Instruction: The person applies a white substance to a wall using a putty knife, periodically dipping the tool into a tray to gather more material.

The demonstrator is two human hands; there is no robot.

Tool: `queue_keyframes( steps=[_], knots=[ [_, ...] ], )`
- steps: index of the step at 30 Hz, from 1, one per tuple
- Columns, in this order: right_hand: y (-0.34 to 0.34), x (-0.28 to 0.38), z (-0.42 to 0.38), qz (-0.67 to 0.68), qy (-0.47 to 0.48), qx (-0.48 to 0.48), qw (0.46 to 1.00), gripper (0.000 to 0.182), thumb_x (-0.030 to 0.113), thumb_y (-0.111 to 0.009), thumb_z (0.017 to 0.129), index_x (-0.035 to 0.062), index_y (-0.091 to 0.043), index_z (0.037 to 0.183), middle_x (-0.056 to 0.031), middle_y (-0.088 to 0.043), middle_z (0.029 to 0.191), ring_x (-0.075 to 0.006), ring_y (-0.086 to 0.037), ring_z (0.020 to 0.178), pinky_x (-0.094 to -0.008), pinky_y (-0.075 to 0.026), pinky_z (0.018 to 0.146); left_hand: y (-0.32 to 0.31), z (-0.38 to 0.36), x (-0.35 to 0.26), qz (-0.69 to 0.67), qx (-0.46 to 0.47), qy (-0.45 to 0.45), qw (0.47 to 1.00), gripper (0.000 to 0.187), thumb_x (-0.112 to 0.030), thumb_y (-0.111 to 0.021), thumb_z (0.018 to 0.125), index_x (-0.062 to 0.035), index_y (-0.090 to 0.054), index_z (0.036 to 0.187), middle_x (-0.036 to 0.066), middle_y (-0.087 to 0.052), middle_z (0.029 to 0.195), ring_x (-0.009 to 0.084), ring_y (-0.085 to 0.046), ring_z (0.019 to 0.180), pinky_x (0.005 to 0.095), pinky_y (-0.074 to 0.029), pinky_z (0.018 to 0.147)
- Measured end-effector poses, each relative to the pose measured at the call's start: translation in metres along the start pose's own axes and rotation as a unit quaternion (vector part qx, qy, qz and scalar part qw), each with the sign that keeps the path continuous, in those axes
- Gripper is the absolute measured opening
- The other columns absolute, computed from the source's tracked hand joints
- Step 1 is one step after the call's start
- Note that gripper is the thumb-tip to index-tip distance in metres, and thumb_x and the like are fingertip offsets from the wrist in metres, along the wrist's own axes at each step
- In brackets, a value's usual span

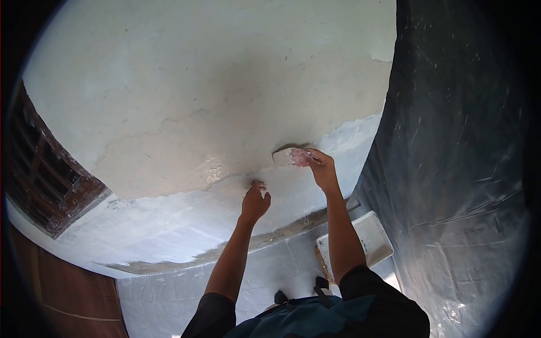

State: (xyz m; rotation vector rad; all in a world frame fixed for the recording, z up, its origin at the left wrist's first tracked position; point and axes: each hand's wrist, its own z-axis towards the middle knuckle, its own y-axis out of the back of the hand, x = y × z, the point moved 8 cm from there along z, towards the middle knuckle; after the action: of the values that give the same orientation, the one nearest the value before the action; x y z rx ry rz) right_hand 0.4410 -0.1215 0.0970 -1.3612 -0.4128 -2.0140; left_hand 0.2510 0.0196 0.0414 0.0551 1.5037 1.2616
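My right hand (322,169) grips a flat putty spreader (291,157), pinkish near the fingers and smeared with pale filler. Its far edge is at the wall (236,124), just above the border between the beige coat and the white lower band (186,219). My left hand (256,201) is lower and to the left, its fingertips at the wall near that border. Its thumb stands apart from the bent fingers, and I see nothing held in it. A wet, shiny patch (214,170) of the coat lies to the left of my hands.
A white tray (383,239) smeared with filler stands on the floor at right, partly behind my right forearm. Dark plastic sheeting (451,141) hangs along the right side. A brown wooden window frame (79,208) is at left. Grey sheeting (169,293) covers the floor.
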Motion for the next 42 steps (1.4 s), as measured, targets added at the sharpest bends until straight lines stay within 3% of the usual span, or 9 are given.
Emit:
queue_keyframes(
  steps=[6, 10, 16, 20, 24, 27, 32, 39, 42],
  knots=[
    [0.039, -0.015, -0.009, 0.159, -0.063, -0.118, 0.978, 0.023, 0.006, -0.061, 0.087, -0.0018, -0.062, 0.109, -0.0014, -0.065, 0.089, -0.0054, -0.055, 0.082, -0.0206, -0.045, 0.074, -0.001, 0.002, 0.002, 0.016, 0.011, -0.019, 1.000, 0.036, -0.011, -0.059, 0.077, -0.0010, -0.046, 0.109, 0.017, -0.063, 0.102, 0.0344, -0.060, 0.097, 0.0412, -0.047, 0.084],
    [0.012, -0.018, -0.006, 0.109, -0.032, -0.049, 0.992, 0.022, 0.009, -0.060, 0.089, -0.0022, -0.063, 0.108, -0.0041, -0.067, 0.092, -0.0080, -0.059, 0.082, -0.0220, -0.047, 0.077, 0.000, 0.001, -0.001, 0.002, 0.027, -0.002, 1.000, 0.037, -0.012, -0.060, 0.078, -0.0009, -0.046, 0.110, 0.017, -0.063, 0.104, 0.0329, -0.062, 0.094, 0.0402, -0.048, 0.081],
    [0.031, -0.023, -0.008, 0.191, -0.048, -0.086, 0.977, 0.022, 0.007, -0.060, 0.089, -0.0026, -0.063, 0.108, -0.0043, -0.067, 0.094, -0.0075, -0.059, 0.085, -0.0221, -0.046, 0.077, -0.001, 0.001, -0.001, 0.009, 0.034, -0.011, 0.999, 0.041, -0.013, -0.061, 0.078, -0.0008, -0.044, 0.114, 0.017, -0.062, 0.106, 0.0320, -0.062, 0.089, 0.0399, -0.048, 0.079],
    [0.017, -0.033, -0.004, 0.103, -0.041, -0.053, 0.992, 0.023, 0.009, -0.058, 0.090, -0.0025, -0.063, 0.108, -0.0048, -0.067, 0.093, -0.0091, -0.060, 0.082, -0.0230, -0.047, 0.077, -0.002, 0.000, 0.000, 0.010, 0.015, -0.046, 0.999, 0.041, -0.013, -0.061, 0.078, -0.0009, -0.044, 0.114, 0.017, -0.062, 0.108, 0.0325, -0.062, 0.090, 0.0401, -0.048, 0.079],
    [0.035, -0.030, -0.011, 0.189, -0.048, -0.113, 0.974, 0.021, 0.007, -0.059, 0.089, -0.0021, -0.063, 0.108, -0.0036, -0.067, 0.094, -0.0080, -0.059, 0.084, -0.0228, -0.046, 0.080, 0.002, -0.001, -0.003, 0.019, 0.030, -0.031, 0.999, 0.042, -0.013, -0.061, 0.078, -0.0003, -0.044, 0.114, 0.017, -0.061, 0.109, 0.0330, -0.061, 0.091, 0.0401, -0.048, 0.081],
    [0.004, -0.031, -0.010, 0.129, -0.072, -0.046, 0.988, 0.025, 0.006, -0.060, 0.088, -0.0022, -0.062, 0.111, -0.0041, -0.066, 0.097, -0.0083, -0.059, 0.088, -0.0222, -0.045, 0.082, -0.002, -0.001, -0.004, 0.014, 0.030, -0.029, 0.999, 0.042, -0.012, -0.061, 0.078, 0.0006, -0.043, 0.115, 0.018, -0.060, 0.109, 0.0328, -0.061, 0.091, 0.0396, -0.048, 0.081],
    [0.022, -0.034, -0.023, 0.225, -0.041, -0.141, 0.963, 0.023, 0.008, -0.060, 0.089, -0.0034, -0.061, 0.109, -0.0011, -0.065, 0.092, -0.0073, -0.056, 0.084, -0.0221, -0.043, 0.078, -0.013, -0.010, -0.008, -0.023, -0.003, -0.009, 1.000, 0.044, -0.011, -0.060, 0.078, 0.0013, -0.043, 0.117, 0.018, -0.059, 0.110, 0.0310, -0.062, 0.090, 0.0386, -0.049, 0.080],
    [0.064, -0.107, -0.131, 0.295, -0.200, -0.139, 0.924, 0.010, 0.010, -0.052, 0.094, 0.0033, -0.059, 0.097, -0.0042, -0.064, 0.093, -0.0121, -0.061, 0.083, -0.0287, -0.051, 0.076, -0.107, -0.055, -0.015, -0.050, 0.144, 0.015, 0.988, 0.038, -0.011, -0.057, 0.082, 0.0013, -0.046, 0.116, 0.018, -0.062, 0.105, 0.0288, -0.064, 0.091, 0.0370, -0.050, 0.082],
    [0.098, -0.150, -0.197, 0.279, -0.266, -0.232, 0.893, 0.012, 0.010, -0.051, 0.094, 0.0027, -0.056, 0.102, -0.0046, -0.063, 0.096, -0.0130, -0.061, 0.083, -0.0280, -0.051, 0.074, -0.161, -0.082, -0.008, -0.033, 0.214, -0.001, 0.976, 0.036, -0.012, -0.057, 0.082, 0.0017, -0.048, 0.114, 0.019, -0.063, 0.103, 0.0299, -0.064, 0.092, 0.0368, -0.050, 0.082]
  ],
)
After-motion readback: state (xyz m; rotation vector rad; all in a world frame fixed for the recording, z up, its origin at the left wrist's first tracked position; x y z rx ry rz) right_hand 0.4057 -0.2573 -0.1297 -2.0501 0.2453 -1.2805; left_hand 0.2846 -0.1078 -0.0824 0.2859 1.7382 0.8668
